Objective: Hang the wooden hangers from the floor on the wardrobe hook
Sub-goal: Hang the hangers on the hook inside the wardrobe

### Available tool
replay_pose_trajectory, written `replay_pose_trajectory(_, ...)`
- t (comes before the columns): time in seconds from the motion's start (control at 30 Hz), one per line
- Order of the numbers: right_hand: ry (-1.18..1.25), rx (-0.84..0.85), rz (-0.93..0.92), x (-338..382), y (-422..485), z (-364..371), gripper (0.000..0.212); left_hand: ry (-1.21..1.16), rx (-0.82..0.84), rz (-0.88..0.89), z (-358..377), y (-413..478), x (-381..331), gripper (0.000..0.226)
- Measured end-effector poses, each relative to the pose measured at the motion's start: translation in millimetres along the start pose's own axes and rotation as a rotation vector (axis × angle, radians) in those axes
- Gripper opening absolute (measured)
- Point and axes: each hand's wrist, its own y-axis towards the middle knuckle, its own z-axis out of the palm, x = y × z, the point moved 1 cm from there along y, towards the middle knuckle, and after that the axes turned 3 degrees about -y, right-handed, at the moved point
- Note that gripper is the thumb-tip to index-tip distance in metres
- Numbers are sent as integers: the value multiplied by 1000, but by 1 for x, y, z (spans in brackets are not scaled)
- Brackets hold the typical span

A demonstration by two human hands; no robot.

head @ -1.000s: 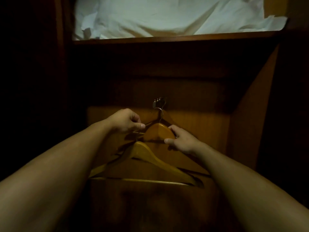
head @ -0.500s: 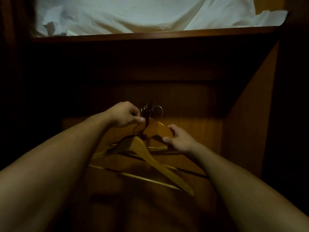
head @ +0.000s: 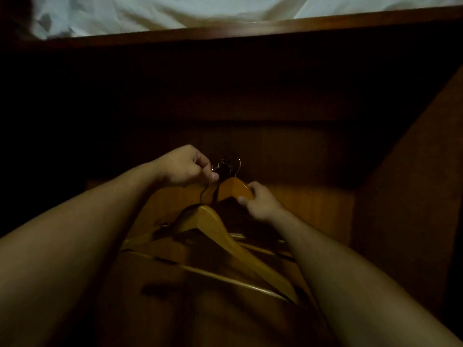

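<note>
Two wooden hangers are in front of me inside a dark wardrobe. The far hanger [head: 234, 187] has its metal hook up at the wardrobe hook [head: 226, 164] on the back panel. My right hand [head: 260, 202] grips that hanger's shoulder near its top. The near hanger [head: 215, 224] tilts down to the right, its crossbar below it. My left hand [head: 186, 166] pinches the near hanger's thin wire hook just left of the wardrobe hook. The dim light hides whether either wire sits on the hook.
A wooden shelf edge [head: 250, 30] runs across above, with white bedding [head: 162, 11] on it. The wardrobe's side wall [head: 413, 171] rises at the right. The left side is in deep shadow.
The view has shifted, so the hook sits further left. The near hanger has tilted down to the right. Both hands keep their holds near the hook.
</note>
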Motion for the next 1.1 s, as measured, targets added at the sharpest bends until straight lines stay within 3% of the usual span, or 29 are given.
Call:
replay_pose_trajectory(0.3, 50, 74, -43, -11, 41, 11, 22, -2, 33, -44, -7, 17, -5, 25)
replay_pose_trajectory(0.53, 55, 122, -2, -17, 53, 29, 30, -11, 59, -49, -9, 16, -4, 26)
replay_pose_trajectory(0.77, -183, -6, 6, -12, 48, 15, 33, -12, 56, -37, -9, 15, -3, 25)
replay_pose_trajectory(0.97, -118, -119, -67, 4, 20, -15, 26, 46, 36, 1, -8, 11, -5, 23)
replay_pose_trajectory(1.03, -84, -45, -155, 16, 4, -26, 29, 55, 15, 17, -8, 9, -7, 22)
replay_pose_trajectory(1.1, 50, 150, -174, 31, -16, -33, 38, 36, -21, 33, -8, 6, -9, 22)
